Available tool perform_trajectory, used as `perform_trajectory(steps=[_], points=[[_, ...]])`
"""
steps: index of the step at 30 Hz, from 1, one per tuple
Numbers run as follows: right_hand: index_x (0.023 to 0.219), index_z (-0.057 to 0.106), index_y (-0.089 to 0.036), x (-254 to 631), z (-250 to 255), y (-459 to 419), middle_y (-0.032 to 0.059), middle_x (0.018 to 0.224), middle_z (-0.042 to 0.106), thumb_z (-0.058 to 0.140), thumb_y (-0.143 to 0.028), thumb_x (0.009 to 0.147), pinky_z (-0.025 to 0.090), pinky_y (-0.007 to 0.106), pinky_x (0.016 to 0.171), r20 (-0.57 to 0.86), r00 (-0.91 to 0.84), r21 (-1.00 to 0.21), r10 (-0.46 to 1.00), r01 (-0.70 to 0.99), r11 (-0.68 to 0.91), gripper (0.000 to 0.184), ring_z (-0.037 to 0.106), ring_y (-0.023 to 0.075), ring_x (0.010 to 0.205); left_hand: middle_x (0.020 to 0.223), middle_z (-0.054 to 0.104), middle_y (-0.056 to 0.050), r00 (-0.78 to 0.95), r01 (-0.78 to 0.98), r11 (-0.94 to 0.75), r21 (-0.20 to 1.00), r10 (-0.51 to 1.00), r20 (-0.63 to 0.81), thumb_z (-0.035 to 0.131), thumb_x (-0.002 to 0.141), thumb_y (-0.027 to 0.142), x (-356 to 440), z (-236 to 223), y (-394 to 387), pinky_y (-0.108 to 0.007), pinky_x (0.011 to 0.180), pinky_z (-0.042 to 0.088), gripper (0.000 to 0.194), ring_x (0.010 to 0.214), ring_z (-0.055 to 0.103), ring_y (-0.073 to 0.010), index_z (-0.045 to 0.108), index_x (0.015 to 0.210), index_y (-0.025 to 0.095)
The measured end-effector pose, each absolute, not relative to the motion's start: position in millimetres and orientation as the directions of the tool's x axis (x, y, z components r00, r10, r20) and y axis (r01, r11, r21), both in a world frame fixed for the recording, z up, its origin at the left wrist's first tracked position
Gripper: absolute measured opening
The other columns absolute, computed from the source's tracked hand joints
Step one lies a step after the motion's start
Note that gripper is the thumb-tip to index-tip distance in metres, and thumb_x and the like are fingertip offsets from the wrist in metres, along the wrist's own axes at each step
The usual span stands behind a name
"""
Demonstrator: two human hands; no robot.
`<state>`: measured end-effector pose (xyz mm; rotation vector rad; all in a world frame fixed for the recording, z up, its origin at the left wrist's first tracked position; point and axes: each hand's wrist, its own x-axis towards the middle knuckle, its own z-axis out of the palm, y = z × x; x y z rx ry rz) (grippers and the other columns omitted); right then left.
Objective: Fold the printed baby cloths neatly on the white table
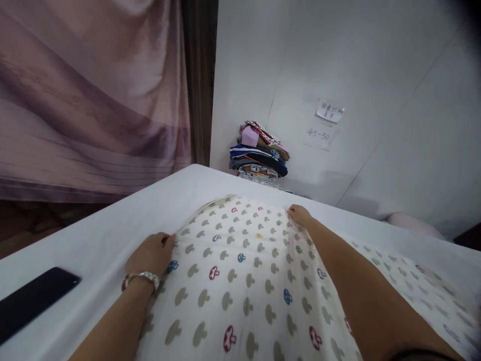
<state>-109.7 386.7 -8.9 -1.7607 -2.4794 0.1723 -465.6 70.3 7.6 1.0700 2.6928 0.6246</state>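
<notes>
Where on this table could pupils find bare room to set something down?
On the white table, bare patches show at the far corner near the pink curtain, and between the phone-like slab and the left hand. The middle is crowded with mushroom-print cloth, the right hand at its edge.

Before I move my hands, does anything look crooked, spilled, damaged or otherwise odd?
The upper paper note on the wall looks tilted, and to its left the fabric stack is uneven, its layers jutting out differently. I see no spill, and the mushroom-print cloth between your left hand and right hand shows no clear tear.
</notes>
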Motion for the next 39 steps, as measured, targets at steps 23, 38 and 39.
perform_trajectory(steps=[23,38,39], points=[[0.104,0.059,-0.017,-146.8,-9.2,370.6,0.0115,0.107,0.06,0.043,-0.023,0.087,0.038,0.035,0.081,0.048,-0.198,-0.062,0.979,0.978,0.2,0.024,0.052,0.0262,0.101,0.103,0.06,-0.009,-0.733,0.641,0.658,0.396,0.678,0.061,0.032,0.084,0.04,-461.4,2.3,70.7,-0.033,0.073,0.043,0.036,0.091,0.057,-0.0232,0.06,0.093,0.02],[0.107,0.059,-0.017,-177.3,-19.3,383.7,0.0095,0.108,0.06,0.045,-0.031,0.087,0.038,0.028,0.08,0.056,-0.28,-0.103,0.958,0.953,0.285,0.028,0.054,0.0231,0.101,0.101,0.06,-0.007,-0.735,0.632,0.671,0.388,0.678,0.026,0.033,0.084,0.041,-459.6,3.9,70.7,-0.034,0.072,0.043,0.034,0.09,0.057,-0.0239,0.06,0.089,0.021],[0.107,0.059,-0.017,-177.8,-19.2,383.7,0.0095,0.108,0.06,0.044,-0.03,0.088,0.038,0.028,0.08,0.056,-0.275,-0.105,0.96,0.954,0.28,0.028,0.054,0.0232,0.101,0.101,0.061,-0.007,-0.737,0.628,0.674,0.389,0.676,0.018,0.033,0.084,0.041,-459.1,4.8,70.6,-0.034,0.071,0.043,0.034,0.089,0.057,-0.0238,0.06,0.089,0.022]])
